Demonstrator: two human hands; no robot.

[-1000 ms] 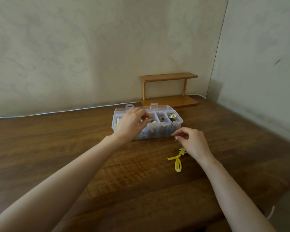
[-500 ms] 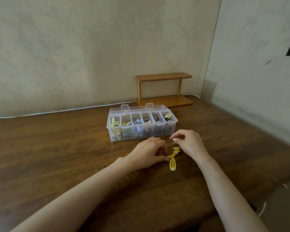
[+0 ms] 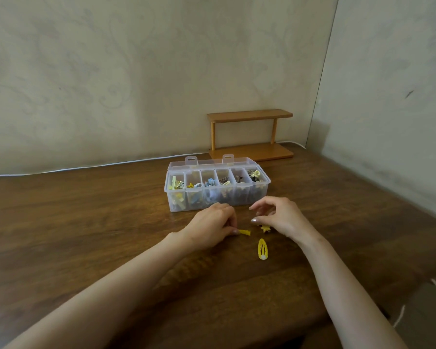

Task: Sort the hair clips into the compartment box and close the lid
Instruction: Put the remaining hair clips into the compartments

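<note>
A clear compartment box point(image 3: 259, 195) stands open on the wooden table, its lid point(image 3: 212, 162) folded back, with several hair clips sorted in its compartments. Just in front of it, my left hand point(image 3: 212, 226) pinches one end of a flat yellow clip point(image 3: 245, 232) that lies on the table. My right hand point(image 3: 281, 217) hovers with loosely curved fingers over a yellow star-shaped clip point(image 3: 265, 228) and holds nothing. A yellow oval snap clip point(image 3: 263, 248) lies loose, nearer to me than both hands.
A small wooden two-tier shelf point(image 3: 252, 134) stands against the wall behind the box. A white cable point(image 3: 86, 168) runs along the table's back edge. The wall corner closes in on the right, and the table's front edge is near.
My left hand came from the box down to the yellow clips and took hold of the flat one, drawing it left, away from the star clip. My right hand stayed over the clips.
</note>
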